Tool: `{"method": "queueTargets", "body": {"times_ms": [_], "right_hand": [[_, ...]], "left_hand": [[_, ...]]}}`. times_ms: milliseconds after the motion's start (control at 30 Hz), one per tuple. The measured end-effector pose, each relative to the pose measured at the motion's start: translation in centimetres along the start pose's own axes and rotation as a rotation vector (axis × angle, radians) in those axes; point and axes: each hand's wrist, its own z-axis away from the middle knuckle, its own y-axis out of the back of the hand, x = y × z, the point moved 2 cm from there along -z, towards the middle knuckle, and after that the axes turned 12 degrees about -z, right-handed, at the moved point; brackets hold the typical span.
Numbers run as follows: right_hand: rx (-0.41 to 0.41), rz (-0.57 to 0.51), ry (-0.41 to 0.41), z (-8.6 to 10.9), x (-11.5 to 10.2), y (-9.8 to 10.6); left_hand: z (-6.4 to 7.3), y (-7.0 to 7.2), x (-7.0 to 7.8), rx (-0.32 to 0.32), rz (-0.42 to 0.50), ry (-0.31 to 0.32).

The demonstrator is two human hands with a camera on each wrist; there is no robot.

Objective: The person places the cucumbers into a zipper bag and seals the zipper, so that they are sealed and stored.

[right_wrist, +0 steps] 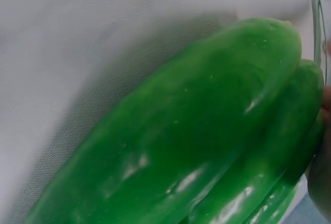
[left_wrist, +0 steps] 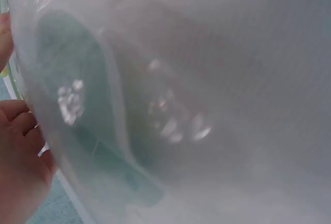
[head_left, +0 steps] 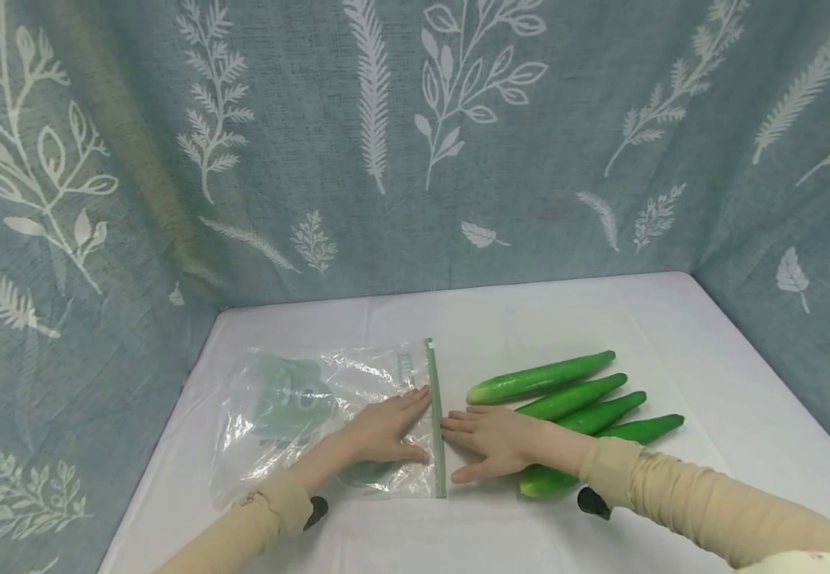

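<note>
A clear plastic zip bag [head_left: 296,402] with a pale green printed patch lies flat, its green zip edge [head_left: 438,430] toward the right. My left hand [head_left: 384,429] rests on the bag close to that edge, fingers extended and thumb spread. Just across the zip edge, my right hand [head_left: 495,438] lies with fingers stretched toward it and holds nothing. Several green cucumbers [head_left: 540,377] lie side by side to the right, some partly hidden under my right hand and forearm. One cucumber [right_wrist: 170,125] fills much of the right wrist view. Bag film [left_wrist: 88,89] covers most of the left wrist view.
A white cloth covers the table [head_left: 529,311]. Blue-grey curtains [head_left: 400,223] with white leaf prints stand behind it and on both sides. Dark wrist devices [head_left: 594,503] sit under the cuffs of my beige sleeves [head_left: 702,498].
</note>
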Motion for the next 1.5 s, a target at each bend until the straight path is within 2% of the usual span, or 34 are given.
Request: {"method": "queueTargets", "body": {"times_ms": [267,500,767,1000,1133,1300,1500], "right_hand": [[0.009,0.043,-0.002,-0.3,-0.7,0.2],[0.024,0.084,0.023,-0.5,-1.1,0.2],[0.005,0.063,-0.012,-0.7,-1.3,0.1],[-0.013,0.069,-0.028,-0.7,-1.4,0.3],[-0.013,0.078,-0.027,-0.8,-1.4,0.3],[-0.013,0.098,-0.032,-0.9,-1.2,0.2],[-0.004,0.112,-0.017,-0.8,-1.2,0.0]], "left_hand": [[0.2,-0.2,-0.3,0.057,0.123,0.014],[0.7,-0.4,-0.6,0.123,0.267,0.029],[1.2,-0.6,-0.8,0.233,0.404,0.058],[2.0,-0.3,-0.9,0.374,0.465,0.083],[2.1,-0.3,-1.2,0.392,0.537,0.131],[2.2,-0.3,-1.4,0.424,0.675,0.166],[2.5,-0.3,-1.7,0.433,0.792,0.226]]}}
